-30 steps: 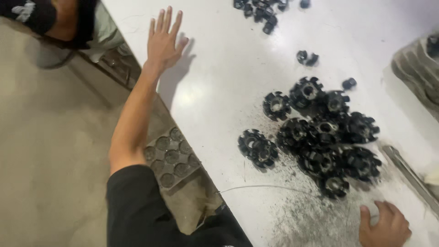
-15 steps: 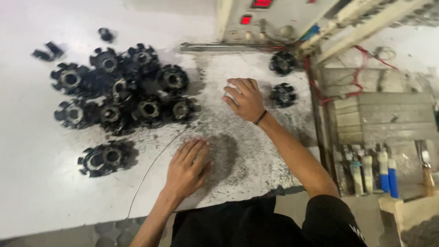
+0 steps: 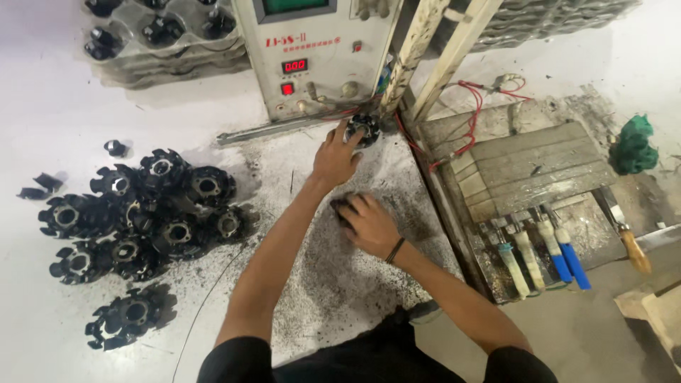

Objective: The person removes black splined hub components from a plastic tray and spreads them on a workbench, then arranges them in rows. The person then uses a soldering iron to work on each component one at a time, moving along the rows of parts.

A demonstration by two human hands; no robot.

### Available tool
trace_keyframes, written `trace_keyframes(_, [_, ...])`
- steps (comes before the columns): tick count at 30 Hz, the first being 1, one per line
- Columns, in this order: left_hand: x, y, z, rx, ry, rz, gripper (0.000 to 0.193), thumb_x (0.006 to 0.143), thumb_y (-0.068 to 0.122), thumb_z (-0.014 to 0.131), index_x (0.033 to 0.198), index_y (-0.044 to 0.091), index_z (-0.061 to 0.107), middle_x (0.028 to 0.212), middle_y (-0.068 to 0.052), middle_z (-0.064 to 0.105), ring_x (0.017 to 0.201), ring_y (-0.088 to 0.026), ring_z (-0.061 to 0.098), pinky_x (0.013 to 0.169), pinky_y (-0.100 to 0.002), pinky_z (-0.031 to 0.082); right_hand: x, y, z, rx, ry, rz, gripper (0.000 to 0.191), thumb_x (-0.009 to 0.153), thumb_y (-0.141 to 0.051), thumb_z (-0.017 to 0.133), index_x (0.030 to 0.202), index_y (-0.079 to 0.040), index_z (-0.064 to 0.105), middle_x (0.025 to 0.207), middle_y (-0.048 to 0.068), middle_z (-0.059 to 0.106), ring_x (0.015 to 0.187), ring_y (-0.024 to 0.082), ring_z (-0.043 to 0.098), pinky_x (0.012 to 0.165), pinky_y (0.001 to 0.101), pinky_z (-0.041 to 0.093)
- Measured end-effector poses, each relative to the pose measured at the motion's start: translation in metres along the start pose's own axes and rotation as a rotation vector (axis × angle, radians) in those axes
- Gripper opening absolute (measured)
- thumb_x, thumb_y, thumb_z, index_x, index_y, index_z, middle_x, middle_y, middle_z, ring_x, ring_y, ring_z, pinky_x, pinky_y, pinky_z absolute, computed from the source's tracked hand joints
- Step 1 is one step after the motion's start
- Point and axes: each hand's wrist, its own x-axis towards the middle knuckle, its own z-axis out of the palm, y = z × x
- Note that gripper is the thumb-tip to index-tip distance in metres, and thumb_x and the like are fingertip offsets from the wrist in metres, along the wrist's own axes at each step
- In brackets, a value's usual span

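Head view: the left hand (image 3: 335,157) reaches forward across the bench (image 3: 64,120) to a black toothed ring (image 3: 364,128) that lies at the foot of a grey control box (image 3: 316,50). The grip of this hand is partly open: the fingers are spread, and their tips touch the near edge of the ring without enclosing it. The far side of the ring lies in shadow against the box, so its full outline is hard to make out.

The right hand (image 3: 369,223) lies nearer the body, on a patch of dark grit (image 3: 333,284) that covers the bench. Its grip is closed over a small black part (image 3: 341,208). Only the left edge of this part shows; the curled fingers hide the rest, and its shape cannot be told.

A pile of black toothed rings (image 3: 142,220) lies well to the left of both hands. A clear tray (image 3: 163,35) holding more black parts sits at the upper left, cut off by the frame edge. Several tool handles (image 3: 543,248) hang in a row to the right.
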Motion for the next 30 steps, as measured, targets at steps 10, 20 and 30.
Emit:
trace_keyframes(10, [-0.085, -0.036, -0.028, 0.100, -0.070, -0.191, 0.055, 0.081, 0.038, 0.079, 0.121, 0.005, 0.064, 0.138, -0.028, 0.047, 0.123, -0.047, 0.050, 0.102, -0.057, 0.043, -0.016, -0.011, -0.003, 0.022, -0.031, 0.226, 0.049, 0.087, -0.043, 0.075, 0.114, -0.003, 0.067, 0.142, 0.016, 0.053, 0.130, 0.036, 0.047, 0.108, 0.0526, 0.046])
trace_keyframes(20, [-0.229, 0.001, -0.079, 0.277, 0.074, -0.251, 0.083, 0.079, 0.065, 0.070, 0.141, 0.014, 0.052, 0.152, -0.028, 0.037, 0.140, -0.053, 0.030, 0.109, -0.073, 0.016, 0.196, -0.034, 0.013, 0.283, -0.008, -0.158, 0.027, 0.095, -0.018, 0.058, 0.113, -0.011, 0.075, 0.125, 0.013, 0.074, 0.113, 0.032, 0.070, 0.101, 0.0443, 0.056])
trace_keyframes(30, [-0.227, 0.005, -0.076, 0.147, -0.088, -0.366, 0.058, 0.088, 0.050, 0.074, 0.134, 0.017, 0.059, 0.156, -0.024, 0.037, 0.140, -0.048, 0.034, 0.110, -0.082, 0.011, 0.242, -0.021, 0.052, -0.106, -0.124, -0.254, 0.055, 0.103, -0.040, 0.054, 0.137, 0.002, 0.060, 0.144, 0.019, 0.056, 0.131, 0.036, 0.054, 0.108, 0.0521, 0.038])
